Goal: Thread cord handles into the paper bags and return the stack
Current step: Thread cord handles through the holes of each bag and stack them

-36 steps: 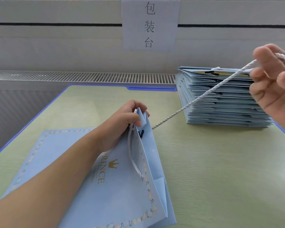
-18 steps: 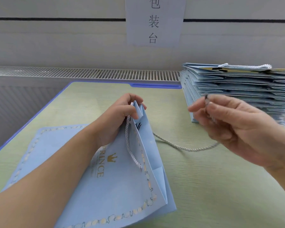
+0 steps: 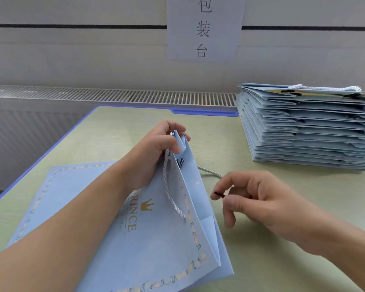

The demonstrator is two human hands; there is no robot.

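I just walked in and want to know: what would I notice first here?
A left hand holds up the top of a pale blue paper bag with a gold crown, at the table's middle. Beside it, the right hand pinches the dark tip of a white twisted cord. A tall stack of blue bags sits far right.

Green table (image 3: 261, 207), vent grille (image 3: 114, 98), wall sign (image 3: 204, 28).
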